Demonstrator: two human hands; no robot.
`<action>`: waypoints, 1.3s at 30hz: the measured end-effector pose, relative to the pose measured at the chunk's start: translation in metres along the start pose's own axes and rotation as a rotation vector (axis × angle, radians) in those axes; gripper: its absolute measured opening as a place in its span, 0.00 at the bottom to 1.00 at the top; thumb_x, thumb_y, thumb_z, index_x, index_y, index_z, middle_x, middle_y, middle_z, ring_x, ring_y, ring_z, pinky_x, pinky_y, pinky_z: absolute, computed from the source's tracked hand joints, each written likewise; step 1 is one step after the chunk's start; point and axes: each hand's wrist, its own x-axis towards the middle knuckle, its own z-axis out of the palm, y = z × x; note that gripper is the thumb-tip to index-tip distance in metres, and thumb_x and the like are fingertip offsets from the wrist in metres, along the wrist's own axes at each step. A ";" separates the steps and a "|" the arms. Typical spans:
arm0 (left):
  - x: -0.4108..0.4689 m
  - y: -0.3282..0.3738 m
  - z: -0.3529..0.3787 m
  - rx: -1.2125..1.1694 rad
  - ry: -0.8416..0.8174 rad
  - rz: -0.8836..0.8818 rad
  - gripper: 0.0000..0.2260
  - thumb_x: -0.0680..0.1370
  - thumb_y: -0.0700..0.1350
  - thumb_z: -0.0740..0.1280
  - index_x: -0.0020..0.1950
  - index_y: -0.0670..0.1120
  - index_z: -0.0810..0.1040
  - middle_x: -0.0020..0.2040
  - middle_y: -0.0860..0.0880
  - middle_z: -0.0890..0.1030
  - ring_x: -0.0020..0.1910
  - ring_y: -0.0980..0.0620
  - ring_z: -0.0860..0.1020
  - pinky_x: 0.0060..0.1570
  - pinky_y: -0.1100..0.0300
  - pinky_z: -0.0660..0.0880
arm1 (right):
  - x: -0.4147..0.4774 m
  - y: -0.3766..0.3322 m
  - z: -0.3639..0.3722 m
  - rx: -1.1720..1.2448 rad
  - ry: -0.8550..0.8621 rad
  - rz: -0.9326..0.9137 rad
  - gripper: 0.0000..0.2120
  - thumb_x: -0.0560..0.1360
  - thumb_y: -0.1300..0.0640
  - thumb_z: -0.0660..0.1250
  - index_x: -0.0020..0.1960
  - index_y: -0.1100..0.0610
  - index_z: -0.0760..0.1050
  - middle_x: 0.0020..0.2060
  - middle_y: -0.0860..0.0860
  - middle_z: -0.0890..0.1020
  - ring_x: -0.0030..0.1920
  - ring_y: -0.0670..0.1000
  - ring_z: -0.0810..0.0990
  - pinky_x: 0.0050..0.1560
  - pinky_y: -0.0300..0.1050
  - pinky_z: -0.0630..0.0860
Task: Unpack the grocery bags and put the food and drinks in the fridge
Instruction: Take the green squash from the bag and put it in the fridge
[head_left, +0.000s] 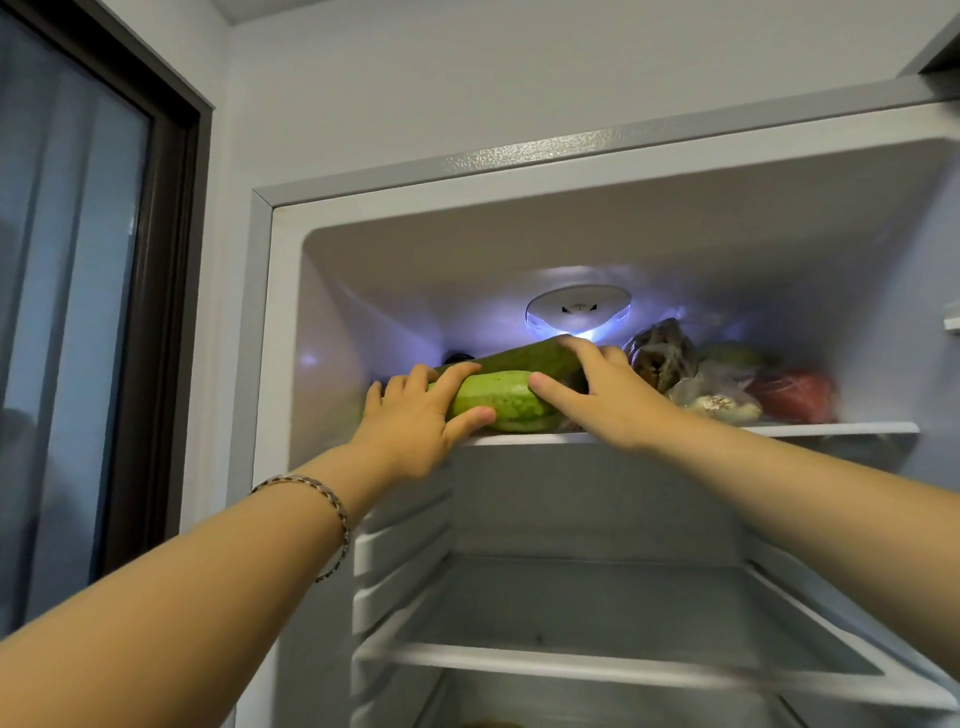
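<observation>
- Step in hand: vegetables are being set on the top shelf (831, 429) of the open fridge (519, 156). No grocery bags show, so how much is left to unpack cannot be told.
- The pale green squash (498, 402) lies at the shelf's front left edge. The dark green squash (524, 357) lies just behind it, touching.
- The left hand (410, 423) grips the pale squash, fingers curled over its top and thumb under its front.
- The right hand (605, 397) curls its fingers over the dark squash's right end. Its thumb is spread apart and presses the pale squash's end.
- Next move, as I judge it: slide both squashes back from the edge, then release without crowding the bagged food (719, 397) to the right.
- Count: 2 squashes, 2 hands, 2 shelves plainly seen counting the lower shelf (623, 670), 1 lamp (577, 310), 1 bracelet (335, 501). There are at least 3 bags of food, but the exact number is unclear.
</observation>
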 end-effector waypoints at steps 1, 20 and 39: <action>0.000 -0.001 0.001 0.000 -0.004 -0.007 0.29 0.75 0.68 0.46 0.75 0.61 0.53 0.66 0.46 0.66 0.64 0.43 0.67 0.69 0.46 0.57 | -0.001 -0.001 0.000 0.000 -0.001 0.000 0.30 0.76 0.38 0.59 0.74 0.46 0.55 0.68 0.56 0.63 0.68 0.57 0.65 0.67 0.48 0.64; -0.012 -0.009 0.007 -0.101 0.035 0.036 0.29 0.78 0.61 0.57 0.77 0.58 0.52 0.72 0.46 0.60 0.72 0.46 0.58 0.74 0.48 0.48 | -0.009 -0.014 0.012 -0.335 0.085 -0.249 0.29 0.72 0.41 0.68 0.70 0.50 0.67 0.62 0.50 0.67 0.65 0.51 0.63 0.67 0.44 0.63; -0.028 -0.024 -0.031 -0.126 0.032 0.159 0.31 0.80 0.56 0.55 0.78 0.53 0.43 0.78 0.45 0.45 0.77 0.45 0.42 0.73 0.49 0.41 | -0.042 -0.065 0.010 -0.316 -0.031 0.284 0.45 0.72 0.50 0.71 0.77 0.51 0.44 0.72 0.59 0.56 0.71 0.61 0.63 0.70 0.51 0.64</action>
